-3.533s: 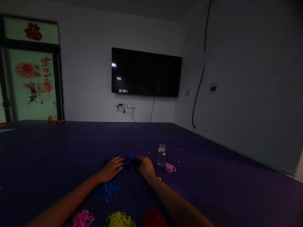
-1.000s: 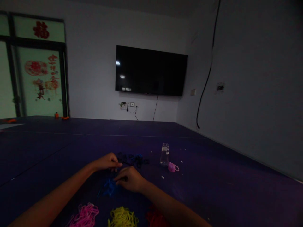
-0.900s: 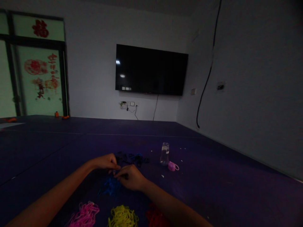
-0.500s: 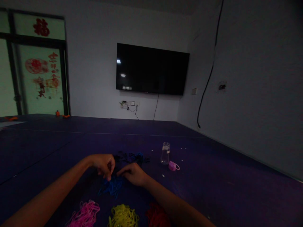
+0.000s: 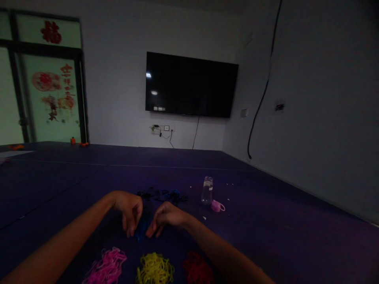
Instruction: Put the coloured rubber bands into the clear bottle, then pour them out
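A small heap of blue elastic bands [image 5: 141, 230], thin and string-like, lies on the dark purple surface between my hands. At its left edge my left hand [image 5: 130, 211] points its bent fingers down, the fingertips against the bands. From the other side my right hand [image 5: 167, 217] reaches in with fingers bent and a little apart, tips at the heap's right edge. Neither hand lifts any band that I can see. Nearer to me lie a pink heap of bands [image 5: 108, 266], a yellow heap [image 5: 155, 269] and a red heap [image 5: 197, 269]. Black bands [image 5: 158, 195] are scattered beyond my hands, with some blue among them.
A clear bottle [image 5: 207, 191] stands uncapped at the right, its pink lid [image 5: 217, 206] with a loop beside it. White scraps [image 5: 204, 218] dot the surface there. A television [image 5: 191, 85] hangs on the far wall; a black cable [image 5: 260, 102] dangles at the right.
Both hands have come down toward me at the sides of the blue bands. The spread blue heap is now narrower and more gathered between my fingertips.
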{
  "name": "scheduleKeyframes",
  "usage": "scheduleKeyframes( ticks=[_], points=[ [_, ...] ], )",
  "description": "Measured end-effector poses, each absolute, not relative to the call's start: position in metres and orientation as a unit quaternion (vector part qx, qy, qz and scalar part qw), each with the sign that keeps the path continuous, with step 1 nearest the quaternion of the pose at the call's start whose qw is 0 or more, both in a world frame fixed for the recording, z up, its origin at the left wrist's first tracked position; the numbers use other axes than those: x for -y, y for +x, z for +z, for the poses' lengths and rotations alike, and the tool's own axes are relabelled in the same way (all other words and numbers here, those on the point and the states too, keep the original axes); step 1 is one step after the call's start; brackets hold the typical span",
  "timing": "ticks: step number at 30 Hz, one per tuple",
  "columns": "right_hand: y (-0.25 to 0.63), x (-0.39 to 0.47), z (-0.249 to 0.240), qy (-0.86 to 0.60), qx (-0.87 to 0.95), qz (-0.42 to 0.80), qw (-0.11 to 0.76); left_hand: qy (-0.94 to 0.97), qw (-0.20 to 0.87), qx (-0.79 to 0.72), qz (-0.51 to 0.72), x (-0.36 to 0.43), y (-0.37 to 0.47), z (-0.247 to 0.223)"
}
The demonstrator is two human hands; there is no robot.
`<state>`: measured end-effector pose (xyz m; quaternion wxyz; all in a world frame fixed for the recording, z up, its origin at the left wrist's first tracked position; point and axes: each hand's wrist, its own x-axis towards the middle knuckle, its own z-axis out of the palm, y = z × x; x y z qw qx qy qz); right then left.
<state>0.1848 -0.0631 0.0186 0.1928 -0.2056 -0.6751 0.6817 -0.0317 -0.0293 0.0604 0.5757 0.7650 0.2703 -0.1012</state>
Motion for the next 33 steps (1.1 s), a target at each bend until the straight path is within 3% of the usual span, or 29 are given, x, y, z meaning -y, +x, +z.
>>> scheduleKeyframes(
  ticks=[6, 13, 18, 23, 26, 29, 31, 33],
  points=[
    [0.184, 0.067, 0.020, -0.158, 0.672, 0.714, 0.119, 0.741, 0.603, -0.290, -0.050, 0.031, -0.038, 0.067],
    [0.187, 0.060, 0.017, -0.168, 0.650, 0.717, 0.188, 0.714, 0.635, -0.295, -0.009, 0.031, -0.040, 0.069],
    [0.189, 0.060, 0.016, -0.165, 0.662, 0.726, 0.083, 0.717, 0.629, -0.283, -0.101, 0.041, -0.035, 0.076],
    [0.188, 0.058, 0.017, -0.189, 0.670, 0.695, 0.181, 0.727, 0.618, -0.287, -0.086, 0.047, -0.033, 0.077],
    [0.195, 0.045, 0.016, -0.273, 0.672, 0.594, 0.349, 0.732, 0.611, -0.301, -0.012, 0.043, -0.037, 0.074],
    [0.211, 0.031, 0.012, -0.412, 0.673, 0.361, 0.497, 0.752, 0.564, -0.326, 0.105, 0.032, -0.031, 0.068],
    [0.223, 0.025, 0.010, -0.482, 0.700, 0.197, 0.490, 0.765, 0.460, -0.372, 0.256, 0.024, -0.020, 0.061],
    [0.233, 0.023, 0.007, -0.527, 0.728, 0.090, 0.429, 0.768, 0.308, -0.414, 0.379, 0.020, -0.005, 0.052]
  ],
)
